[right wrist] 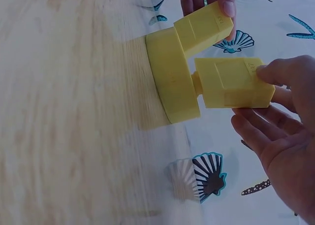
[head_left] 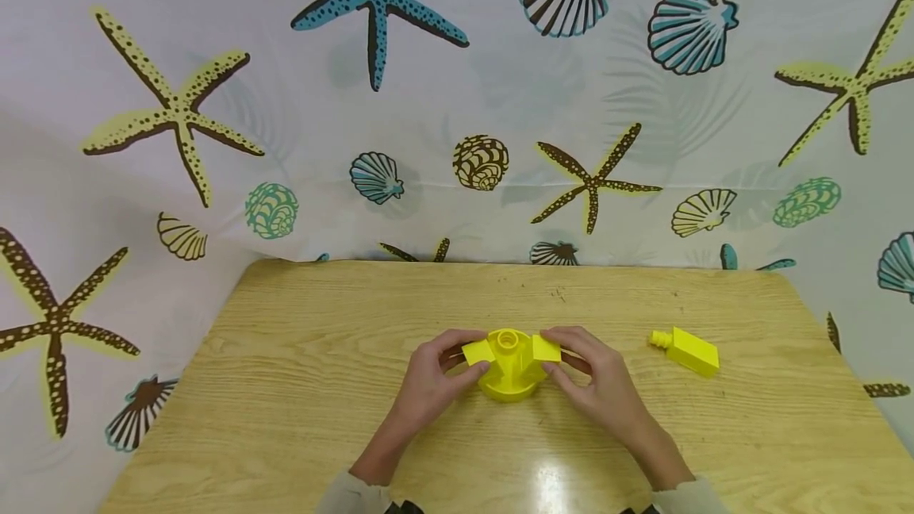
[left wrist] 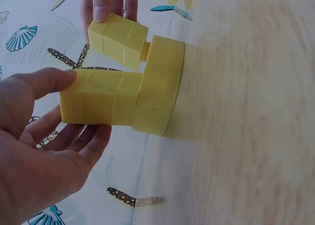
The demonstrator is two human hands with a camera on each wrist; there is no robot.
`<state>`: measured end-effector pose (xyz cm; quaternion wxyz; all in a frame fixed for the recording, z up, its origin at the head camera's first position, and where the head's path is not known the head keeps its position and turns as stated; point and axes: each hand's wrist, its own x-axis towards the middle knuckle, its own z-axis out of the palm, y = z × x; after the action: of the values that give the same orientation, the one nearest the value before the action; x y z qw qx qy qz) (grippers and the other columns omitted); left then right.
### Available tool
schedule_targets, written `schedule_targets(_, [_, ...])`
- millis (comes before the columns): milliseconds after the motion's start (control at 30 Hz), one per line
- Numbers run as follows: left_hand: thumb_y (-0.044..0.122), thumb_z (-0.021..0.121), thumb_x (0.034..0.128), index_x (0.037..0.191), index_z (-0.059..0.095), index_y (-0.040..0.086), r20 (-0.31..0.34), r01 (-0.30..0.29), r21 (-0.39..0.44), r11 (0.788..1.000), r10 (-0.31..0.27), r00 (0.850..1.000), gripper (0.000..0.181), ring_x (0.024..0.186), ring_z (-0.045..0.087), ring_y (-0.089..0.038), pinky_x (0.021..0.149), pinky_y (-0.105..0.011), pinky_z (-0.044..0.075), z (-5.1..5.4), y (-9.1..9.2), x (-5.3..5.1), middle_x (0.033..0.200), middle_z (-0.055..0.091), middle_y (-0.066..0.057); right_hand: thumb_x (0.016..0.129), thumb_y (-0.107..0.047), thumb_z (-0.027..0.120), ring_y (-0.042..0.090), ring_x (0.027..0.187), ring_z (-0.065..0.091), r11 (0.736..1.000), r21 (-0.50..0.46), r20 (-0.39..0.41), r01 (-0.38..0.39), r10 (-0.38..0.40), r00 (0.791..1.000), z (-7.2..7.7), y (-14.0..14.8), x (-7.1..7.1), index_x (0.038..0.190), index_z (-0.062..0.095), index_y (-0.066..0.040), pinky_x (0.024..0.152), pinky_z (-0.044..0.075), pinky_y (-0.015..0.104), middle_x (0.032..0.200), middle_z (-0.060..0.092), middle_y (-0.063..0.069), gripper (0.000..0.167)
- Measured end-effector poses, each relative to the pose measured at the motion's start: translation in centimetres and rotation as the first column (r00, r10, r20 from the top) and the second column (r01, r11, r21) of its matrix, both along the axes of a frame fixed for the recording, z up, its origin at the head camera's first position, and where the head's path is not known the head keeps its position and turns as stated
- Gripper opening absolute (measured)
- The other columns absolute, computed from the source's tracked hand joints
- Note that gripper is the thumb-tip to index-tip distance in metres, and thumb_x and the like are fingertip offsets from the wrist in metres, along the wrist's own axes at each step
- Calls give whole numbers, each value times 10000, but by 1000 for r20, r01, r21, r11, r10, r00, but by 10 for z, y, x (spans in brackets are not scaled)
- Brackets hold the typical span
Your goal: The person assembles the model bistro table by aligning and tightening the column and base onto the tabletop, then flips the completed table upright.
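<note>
A round yellow base (head_left: 508,397) stands on the table, with a ringed round socket (head_left: 508,340) showing at its back. My left hand (head_left: 437,375) pinches a yellow block (left wrist: 98,97) between thumb and fingers; its lower end meets the left side of the base. On the other side my right hand (head_left: 598,381) pinches a second yellow block (right wrist: 236,82). A short narrow neck (right wrist: 197,82) shows between that block and the base. Both blocks stand upright, leaning slightly outward. The lower end of the left block is hidden.
To the right on the wooden table (head_left: 321,339) lies another yellow block (head_left: 693,351) on its side, its ridged neck pointing left. A white cloth (head_left: 428,109) printed with starfish and shells hangs behind the table and along its sides.
</note>
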<state>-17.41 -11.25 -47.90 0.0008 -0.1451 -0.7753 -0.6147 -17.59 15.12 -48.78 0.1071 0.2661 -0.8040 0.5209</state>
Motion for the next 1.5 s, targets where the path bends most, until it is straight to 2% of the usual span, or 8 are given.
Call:
schedule_targets(200, [10,759,916,1281,669,-17,0,3,3,1000,-3,1000,377,1208,629,-320,1012,-374,545,-1,0,1,1290,647,-147,924,18,741,239,1134,660,1000,-19,9,-18,18,1000,-1,1,1,1307,673,-48,896,601,327,1291,656,43,394])
schedule_targets(367, [17,759,920,1290,667,-12,12,5,-3,1000,-5,1000,383,1213,628,-297,1016,-360,542,0,0,0,1297,645,-128,925,-73,775,212,1001,666,1000,-8,-10,-28,27,1000,-2,0,0,1316,672,-99,786,636,347,1267,666,80,405])
schedule_targets(467, [18,759,920,1295,665,-11,24,5,3,1000,-5,1000,387,1216,627,-284,1018,-351,540,1,0,0,1301,644,-119,930,-117,780,215,1011,662,999,8,5,-42,42,999,0,2,0,1333,665,-121,773,637,342,1291,660,80,419])
schedule_targets(667, [24,765,916,1291,670,-6,34,6,10,1000,-7,999,388,1202,629,-277,1017,-334,539,1,0,0,1298,649,-112,961,-59,724,249,1159,641,994,24,92,-109,107,990,5,10,1,1396,625,-74,825,629,362,1385,626,97,447])
schedule_targets(800, [37,773,913,1285,676,0,31,1,2,1000,-2,1000,386,1194,632,-267,1017,-326,537,0,0,-1,1294,653,-103,970,-53,710,220,1144,650,994,35,126,-105,100,987,7,11,0,1385,639,-75,850,624,376,1370,646,71,422])
schedule_targets(1133, [31,772,913,1286,675,-3,34,-2,0,1000,2,999,387,1203,627,-274,1019,-327,537,2,0,0,1295,652,-108,967,-103,732,257,1214,647,994,-41,168,-101,107,980,6,8,-1,1330,659,-46,970,567,376,1341,660,127,375])
schedule_targets(1367, [34,771,916,1290,672,-2,36,4,0,1000,-4,999,388,1214,626,-274,1023,-334,534,0,-1,0,1301,648,-113,928,-96,777,238,1124,645,995,-52,118,-90,96,988,4,2,-2,1282,671,-82,854,624,401,1267,670,144,370])
schedule_targets(1500, [37,771,917,1291,670,-4,36,9,4,1000,-9,999,389,1218,625,-276,1027,-345,531,0,-1,-1,1302,647,-119,937,-99,769,214,1054,619,995,-3,65,-99,99,993,3,-3,-4,1326,663,-98,783,634,362,1212,659,70,403])
